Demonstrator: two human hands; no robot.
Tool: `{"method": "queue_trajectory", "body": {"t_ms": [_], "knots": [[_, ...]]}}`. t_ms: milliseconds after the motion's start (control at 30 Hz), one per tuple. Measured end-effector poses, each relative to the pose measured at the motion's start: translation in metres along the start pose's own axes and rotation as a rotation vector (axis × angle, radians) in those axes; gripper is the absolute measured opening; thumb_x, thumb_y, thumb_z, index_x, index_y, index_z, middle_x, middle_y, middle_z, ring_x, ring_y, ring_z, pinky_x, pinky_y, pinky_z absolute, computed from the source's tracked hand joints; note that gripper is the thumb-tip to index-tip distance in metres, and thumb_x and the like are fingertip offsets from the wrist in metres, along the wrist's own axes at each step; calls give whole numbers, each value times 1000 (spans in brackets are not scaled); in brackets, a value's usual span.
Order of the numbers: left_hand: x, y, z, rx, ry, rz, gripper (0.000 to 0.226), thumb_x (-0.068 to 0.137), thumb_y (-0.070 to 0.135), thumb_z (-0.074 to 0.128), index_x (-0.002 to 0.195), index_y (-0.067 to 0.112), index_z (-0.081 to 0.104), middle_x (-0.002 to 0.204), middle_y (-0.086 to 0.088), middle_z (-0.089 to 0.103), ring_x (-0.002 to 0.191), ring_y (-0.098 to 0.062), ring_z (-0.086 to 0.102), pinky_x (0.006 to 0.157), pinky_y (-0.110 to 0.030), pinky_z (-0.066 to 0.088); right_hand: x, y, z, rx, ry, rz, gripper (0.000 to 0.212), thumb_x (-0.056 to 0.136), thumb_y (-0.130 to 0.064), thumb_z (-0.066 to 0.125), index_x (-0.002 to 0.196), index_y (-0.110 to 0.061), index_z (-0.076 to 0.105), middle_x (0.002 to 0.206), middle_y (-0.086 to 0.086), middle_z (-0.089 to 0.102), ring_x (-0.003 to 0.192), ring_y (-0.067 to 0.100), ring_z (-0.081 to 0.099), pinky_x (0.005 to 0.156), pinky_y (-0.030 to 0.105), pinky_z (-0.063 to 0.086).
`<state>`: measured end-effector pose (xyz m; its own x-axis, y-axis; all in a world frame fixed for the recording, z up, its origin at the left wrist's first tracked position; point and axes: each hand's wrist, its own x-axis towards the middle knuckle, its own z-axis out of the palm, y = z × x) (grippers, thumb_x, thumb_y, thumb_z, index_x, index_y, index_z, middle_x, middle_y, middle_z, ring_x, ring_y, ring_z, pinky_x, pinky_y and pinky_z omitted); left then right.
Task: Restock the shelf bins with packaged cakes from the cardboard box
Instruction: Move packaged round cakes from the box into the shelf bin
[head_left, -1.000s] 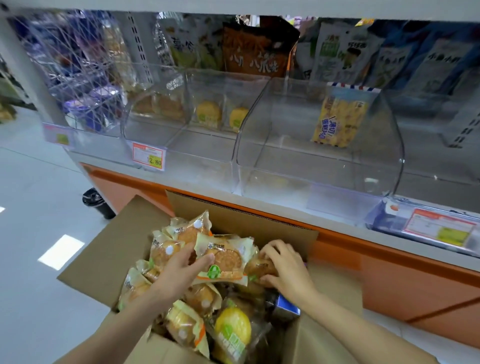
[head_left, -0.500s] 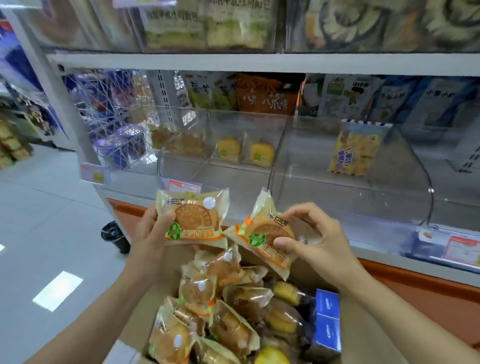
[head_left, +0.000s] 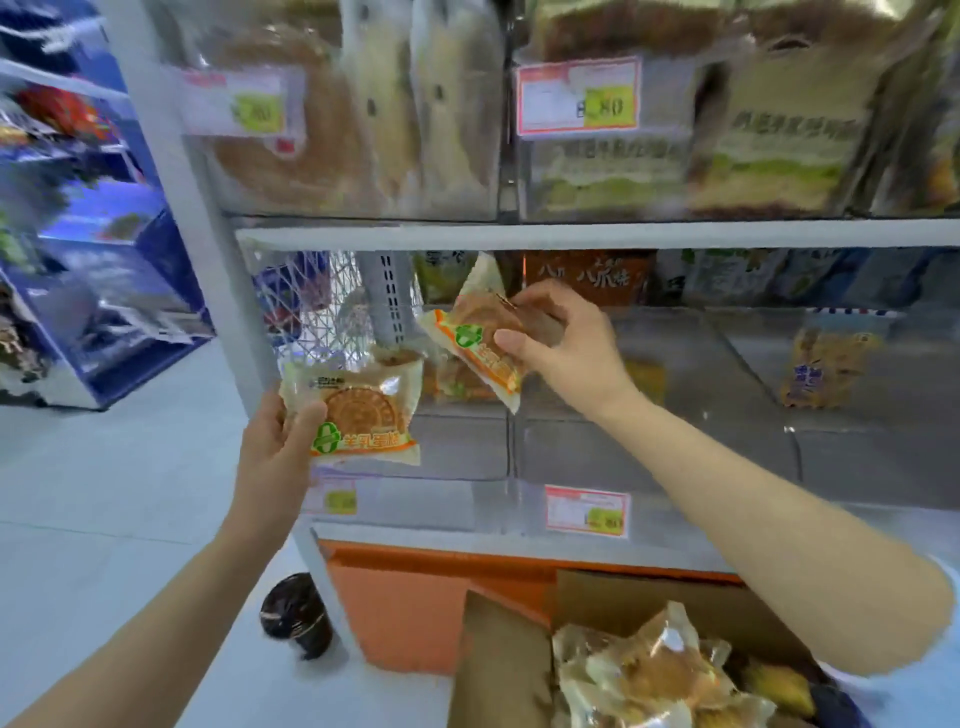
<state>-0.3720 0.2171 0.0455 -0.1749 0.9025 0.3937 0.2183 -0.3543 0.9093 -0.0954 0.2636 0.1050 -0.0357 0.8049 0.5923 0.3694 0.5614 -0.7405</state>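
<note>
Bagged bread (head_left: 363, 135) overhead, red price tag (head_left: 578, 96), perhaps a dark bin (head_left: 296, 616) below

Single view: one wide-angle camera worn on the head. It faces forward and slightly downward, near the white metal shelf (head_left: 571, 236) and its clear plastic bins (head_left: 467, 452). The open brown cardboard box (head_left: 498, 665) occupies the lower right corner.

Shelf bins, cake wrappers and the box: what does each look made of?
Shelf bins: clear rigid plastic, probably acrylic; shelf contents show through, with glossy glare. Cake wrappers: thin glossy plastic film, clear over the cake, crinkled at the sealed edges. Box: brown corrugated-looking cardboard, matte, with a folded flap.
</note>
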Motion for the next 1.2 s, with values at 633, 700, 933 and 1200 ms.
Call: {"method": "queue_trajectory", "body": {"t_ms": [633, 700, 933, 1200], "knots": [[17, -44, -46, -123, -67, 13, 33, 83, 29, 56, 113, 15, 57, 92, 15, 70, 88, -1, 65, 70, -10, 48, 74, 112, 184, -325, -317, 348, 22, 77, -8, 77, 97, -3, 70, 100, 9, 71, 90, 17, 64, 80, 21, 46], [17, -43, -46, -128, -68, 13, 33, 84, 29, 56, 113, 15, 57, 94, 14, 70, 89, -2, 66, 69, -11, 48, 77, 112, 186, -309, -341, 373, 23, 75, -11, 79, 96, -3, 73, 96, 11, 72, 85, 18, 65, 84, 29, 50], [14, -40, -41, -114, -61, 27, 35, 86, 33, 53, 118, 17, 55, 100, 11, 69, 95, -7, 67, 71, -14, 50, 94, 25, 150, 101, -496, 311, 23, 93, -38, 58, 109, -23, 66, 104, -5, 67, 100, 15, 62, 89, 33, 51], [9, -42, -30, -5, -73, 53, 46, 88, 47, 51, 131, 30, 48, 119, 15, 64, 111, 1, 59, 82, -7, 44, 65, -8, 121, -72, -931, 188, 37, 77, -20, 79, 112, -20, 67, 115, -5, 69, 106, 8, 63, 92, 22, 48]]}}
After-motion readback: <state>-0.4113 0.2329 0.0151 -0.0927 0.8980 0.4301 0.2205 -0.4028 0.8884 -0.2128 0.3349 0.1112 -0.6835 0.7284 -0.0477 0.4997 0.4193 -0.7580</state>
